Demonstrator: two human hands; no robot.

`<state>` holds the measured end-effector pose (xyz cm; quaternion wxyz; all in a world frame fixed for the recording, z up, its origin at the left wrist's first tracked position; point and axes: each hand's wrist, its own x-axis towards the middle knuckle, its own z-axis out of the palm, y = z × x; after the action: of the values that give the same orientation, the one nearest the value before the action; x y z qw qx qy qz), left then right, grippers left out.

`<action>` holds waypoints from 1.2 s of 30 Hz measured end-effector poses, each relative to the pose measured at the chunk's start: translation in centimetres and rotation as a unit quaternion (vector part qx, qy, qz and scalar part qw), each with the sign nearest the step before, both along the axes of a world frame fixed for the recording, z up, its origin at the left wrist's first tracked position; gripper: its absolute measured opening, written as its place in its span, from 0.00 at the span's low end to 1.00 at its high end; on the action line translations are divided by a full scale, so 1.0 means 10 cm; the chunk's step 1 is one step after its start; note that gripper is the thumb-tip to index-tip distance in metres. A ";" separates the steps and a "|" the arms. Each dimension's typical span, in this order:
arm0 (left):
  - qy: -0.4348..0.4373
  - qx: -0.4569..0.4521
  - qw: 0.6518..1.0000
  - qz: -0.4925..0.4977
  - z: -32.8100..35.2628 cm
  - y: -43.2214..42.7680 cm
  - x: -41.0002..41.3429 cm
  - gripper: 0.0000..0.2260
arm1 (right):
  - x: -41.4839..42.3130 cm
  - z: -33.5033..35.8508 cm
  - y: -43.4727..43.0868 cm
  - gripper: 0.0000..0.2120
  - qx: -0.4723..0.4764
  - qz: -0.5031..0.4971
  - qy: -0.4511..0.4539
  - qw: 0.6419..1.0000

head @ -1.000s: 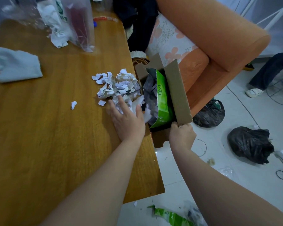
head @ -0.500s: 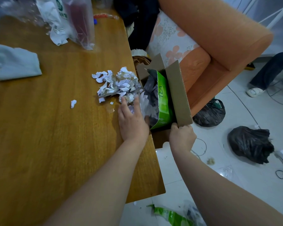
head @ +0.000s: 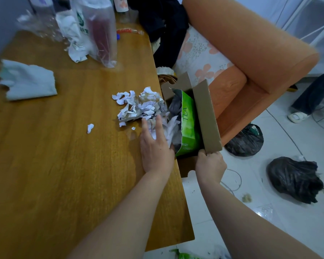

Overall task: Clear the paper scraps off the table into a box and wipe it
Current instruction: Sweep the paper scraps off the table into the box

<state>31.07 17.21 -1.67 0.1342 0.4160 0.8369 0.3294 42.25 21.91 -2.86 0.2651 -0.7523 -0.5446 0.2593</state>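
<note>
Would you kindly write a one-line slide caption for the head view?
Left hand sweeps paper scraps off the wooden table into a cardboard box steadied by the right hand.

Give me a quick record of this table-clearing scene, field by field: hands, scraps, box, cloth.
left hand: flat on the table, open, against the scrap pile
right hand: gripping the cardboard box flap
scrap pile: at the table edge beside the box
stray scrap: alone, left of the pile
cloth: far left, untouched
</note>
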 end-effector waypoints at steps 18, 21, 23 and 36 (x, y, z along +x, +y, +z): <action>-0.184 0.064 0.980 -0.049 0.15 0.36 -0.08 0.26 | -0.12 0.00 0.02 0.14 -0.006 -0.009 0.023 1.000; -0.200 0.038 0.970 -0.132 0.17 0.44 -0.05 0.25 | -0.11 0.00 0.03 0.14 -0.014 -0.009 0.017 1.000; -0.241 0.048 0.958 -0.149 0.16 0.47 -0.06 0.30 | -0.11 0.00 0.04 0.14 -0.017 -0.009 0.017 1.000; -0.103 -0.049 0.977 -0.183 0.38 0.54 -0.13 0.09 | -0.15 0.03 0.10 0.14 -0.024 -0.052 0.064 0.996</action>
<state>29.72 22.59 2.08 0.2975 0.5188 0.7436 0.2990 40.71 22.89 -2.61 0.2939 -0.7677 -0.4802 0.3059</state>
